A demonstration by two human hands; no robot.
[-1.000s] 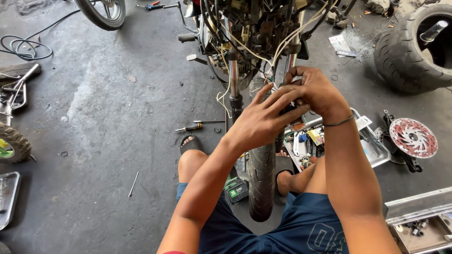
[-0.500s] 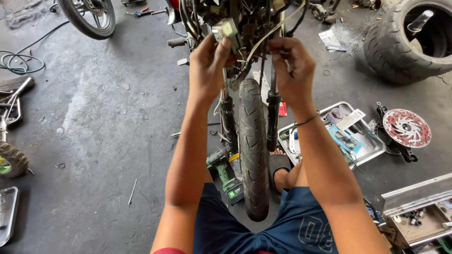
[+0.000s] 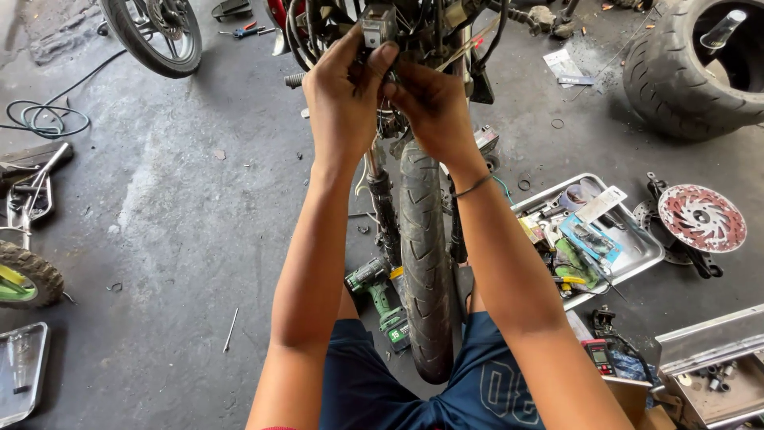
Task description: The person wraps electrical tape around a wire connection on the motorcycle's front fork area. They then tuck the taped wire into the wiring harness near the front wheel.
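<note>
Flooring: grey stained concrete floor (image 3: 183, 207) is seen throughout.
Tyres: front wheel (image 3: 426, 255) stands upright between the knees; spare tyre (image 3: 684, 80) lies at the top right corner.
Tray: metal tray (image 3: 649, 251) of coloured packets sits right of the wheel.
Drill: green drill (image 3: 382, 299) lies left of the wheel.
Hands: left hand (image 3: 346, 95) grips the grey connector block (image 3: 378, 24); right hand (image 3: 430, 111) pinches wires just beneath.

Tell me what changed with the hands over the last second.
Both hands moved up from the fork area to the wiring at the front of the motorbike. The left hand now pinches a small grey connector block; the right hand works just beneath it. The front tyre, drill and parts tray stayed put.
</note>
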